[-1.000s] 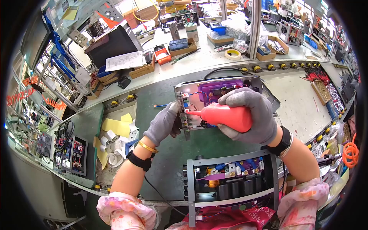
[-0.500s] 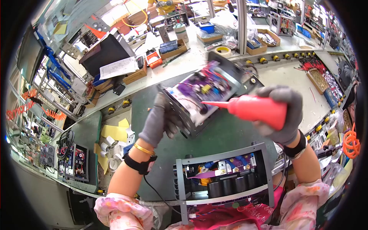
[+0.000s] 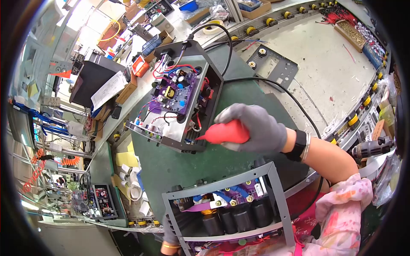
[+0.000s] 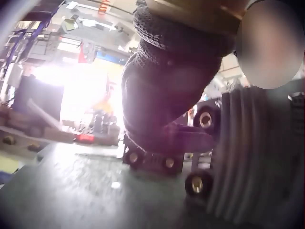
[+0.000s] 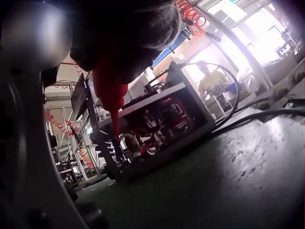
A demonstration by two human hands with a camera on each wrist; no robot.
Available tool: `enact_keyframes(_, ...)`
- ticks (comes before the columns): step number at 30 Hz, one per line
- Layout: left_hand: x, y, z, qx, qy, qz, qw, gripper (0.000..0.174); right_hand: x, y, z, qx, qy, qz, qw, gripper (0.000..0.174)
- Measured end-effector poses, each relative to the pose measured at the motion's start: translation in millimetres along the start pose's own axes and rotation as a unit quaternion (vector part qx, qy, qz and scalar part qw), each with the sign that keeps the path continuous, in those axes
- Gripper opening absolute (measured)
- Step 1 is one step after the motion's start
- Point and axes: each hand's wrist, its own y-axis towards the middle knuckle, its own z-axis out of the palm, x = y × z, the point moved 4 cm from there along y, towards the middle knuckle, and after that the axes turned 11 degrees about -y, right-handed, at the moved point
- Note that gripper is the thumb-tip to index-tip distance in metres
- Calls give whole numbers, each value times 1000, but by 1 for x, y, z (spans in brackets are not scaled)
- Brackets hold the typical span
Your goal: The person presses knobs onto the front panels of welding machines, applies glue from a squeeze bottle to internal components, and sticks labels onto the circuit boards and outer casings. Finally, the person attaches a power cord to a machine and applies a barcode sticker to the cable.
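Note:
My gloved right hand (image 3: 258, 130) grips a red squeeze bottle (image 3: 228, 132) with a pointed nozzle aimed left. The nozzle tip overlaps the near corner of an open metal chassis (image 3: 183, 143), which sits turned at an angle. A purple circuit board (image 3: 173, 91) and red and blue wires show inside it. My left hand (image 3: 169, 234) is low at the left side of a second open chassis (image 3: 279, 200), largely hidden behind its frame. In the left wrist view, the gloved left hand (image 4: 167, 90) reaches down with a digit against the ribbed housing (image 4: 248, 157), between its round feet.
A black cable (image 3: 294, 100) loops from the far chassis across the bench. A flat dark plate (image 3: 273, 66) lies behind. Yellow paper and white scraps (image 3: 130, 170) fill a tray on the left. A power tool (image 3: 373, 147) is at the right edge.
The far chassis has been turned, its open side now facing right. My left hand has left it and dropped to the near chassis. The right hand keeps the red bottle; the head view has tilted.

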Motion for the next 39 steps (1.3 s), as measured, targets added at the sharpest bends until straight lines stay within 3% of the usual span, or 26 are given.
enact_keyframes(4,40,-6,1,-45,-45,-8,998,47,-6,0,16,15,5,-42,999,42)
enact_keyframes(20,58,3,0,-42,-100,4,994,41,-1,-7,14,29,-19,-38,999,41)
enact_keyframes(23,63,6,1,-19,-149,-1,989,40,22,1,-22,-14,-31,22,999,43)
enact_keyframes(26,74,11,2,36,-291,-12,956,39,59,-9,-64,-110,-100,15,989,52)
enact_keyframes(27,69,11,7,59,-295,8,954,38,79,-14,-83,-95,-172,8,980,56)
enact_keyframes(28,32,-5,25,55,-120,141,981,30,103,-20,-95,-122,-176,32,976,55)
enact_keyframes(30,13,-15,31,37,61,262,962,29,151,-41,-105,-162,-238,31,957,55)
enact_keyframes(32,10,-14,33,29,58,333,941,34,192,-69,-98,-180,-297,-6,938,58)
enact_keyframes(35,-1,-21,35,30,86,370,925,31,244,-119,-66,-148,-298,-39,942,55)
enact_keyframes(38,2,-20,36,27,57,394,917,28,278,-112,-17,-98,-281,-65,952,75)
enact_keyframes(39,4,-20,34,33,58,390,918,27,277,-112,-4,-94,-247,-62,962,51)
